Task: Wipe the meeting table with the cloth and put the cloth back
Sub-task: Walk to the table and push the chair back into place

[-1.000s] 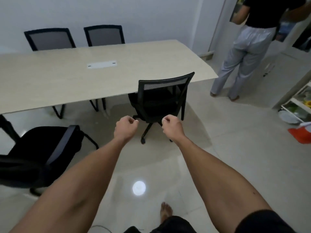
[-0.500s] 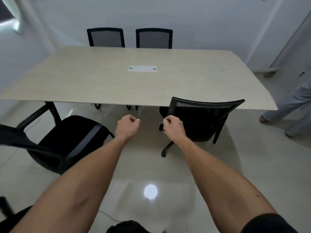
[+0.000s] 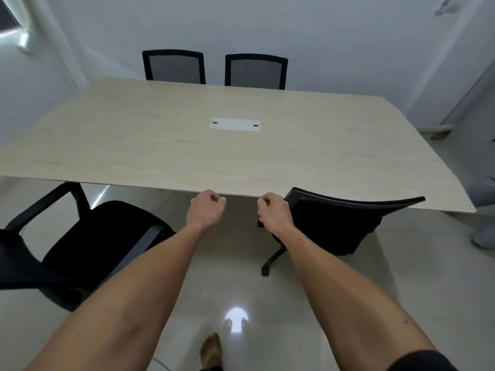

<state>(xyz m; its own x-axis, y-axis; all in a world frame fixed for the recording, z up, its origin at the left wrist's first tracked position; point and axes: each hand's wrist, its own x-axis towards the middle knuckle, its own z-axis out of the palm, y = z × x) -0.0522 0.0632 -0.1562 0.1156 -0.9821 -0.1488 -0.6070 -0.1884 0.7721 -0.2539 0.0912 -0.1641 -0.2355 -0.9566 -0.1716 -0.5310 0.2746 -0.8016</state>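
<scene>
Hands: we see left hand (image 3: 205, 211) and right hand (image 3: 273, 212) clenched — empty.
Surface: meeting table (image 3: 187, 145) directly ahead — cloth unseen.

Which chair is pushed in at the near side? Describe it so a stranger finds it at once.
Start at the big pale table. Along its near edge, right of the right hand, stands a black chair on casters, its curved backrest tucked against the tabletop. Unlike the chair with armrests at the left, it faces the table squarely and shows no armrests.
</scene>
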